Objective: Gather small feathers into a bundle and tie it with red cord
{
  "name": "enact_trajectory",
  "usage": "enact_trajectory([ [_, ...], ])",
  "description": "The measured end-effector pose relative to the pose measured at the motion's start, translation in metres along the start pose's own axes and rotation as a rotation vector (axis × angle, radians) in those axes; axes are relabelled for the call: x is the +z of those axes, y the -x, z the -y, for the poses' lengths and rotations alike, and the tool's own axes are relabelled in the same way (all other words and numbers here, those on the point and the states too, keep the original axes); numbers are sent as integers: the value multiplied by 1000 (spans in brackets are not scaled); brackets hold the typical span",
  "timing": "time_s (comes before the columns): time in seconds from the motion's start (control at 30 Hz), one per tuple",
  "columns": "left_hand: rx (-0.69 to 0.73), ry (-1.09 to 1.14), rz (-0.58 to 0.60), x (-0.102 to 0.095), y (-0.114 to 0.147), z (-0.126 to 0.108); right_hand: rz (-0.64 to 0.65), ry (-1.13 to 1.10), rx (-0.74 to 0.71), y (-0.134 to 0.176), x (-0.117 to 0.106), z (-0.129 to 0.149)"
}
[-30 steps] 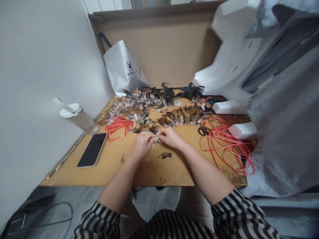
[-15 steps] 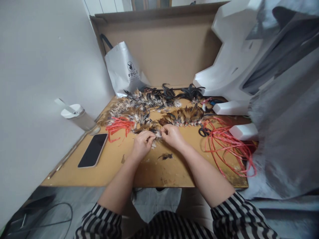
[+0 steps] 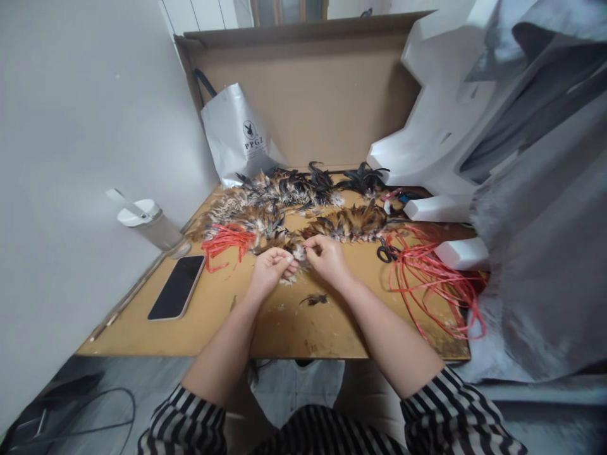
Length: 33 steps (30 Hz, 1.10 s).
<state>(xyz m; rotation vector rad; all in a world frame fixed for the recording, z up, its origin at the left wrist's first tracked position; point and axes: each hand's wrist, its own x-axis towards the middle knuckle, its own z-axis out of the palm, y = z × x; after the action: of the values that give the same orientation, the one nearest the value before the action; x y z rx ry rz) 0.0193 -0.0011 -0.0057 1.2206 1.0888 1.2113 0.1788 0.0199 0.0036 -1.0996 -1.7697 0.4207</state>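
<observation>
At the middle of the table, my left hand is closed in a pinch at the pale lower end of a small feather bunch. My right hand pinches at the same bunch from the other side, its fingertips a short way from the left ones. Brown and dark tips of the bunch point away from me. Just beyond the right hand lies a row of brown feathers. A loose dark feather tuft rests on the table nearer to me.
Cut red strips and a phone lie left, with a lidded cup by the wall. More feathers and a silver bag stand behind. Black-handled scissors, red twine and white foam are right.
My left hand has moved slightly left, away from the right hand, and its fingers have loosened a little. The right hand stays nearly in place at the feather bunch.
</observation>
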Motion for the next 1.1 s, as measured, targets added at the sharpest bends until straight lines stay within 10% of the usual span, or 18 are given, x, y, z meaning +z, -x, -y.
enact_trajectory([
  [0.37,-233,449,170,1,1,-3,2,-89,-235,10,10,15],
  [0.77,-206,126,130,-3,0,-2,94,51,-253,5,-6,12],
  [1.1,-248,331,135,-8,-1,-2,-287,-251,194,-10,-18,4],
])
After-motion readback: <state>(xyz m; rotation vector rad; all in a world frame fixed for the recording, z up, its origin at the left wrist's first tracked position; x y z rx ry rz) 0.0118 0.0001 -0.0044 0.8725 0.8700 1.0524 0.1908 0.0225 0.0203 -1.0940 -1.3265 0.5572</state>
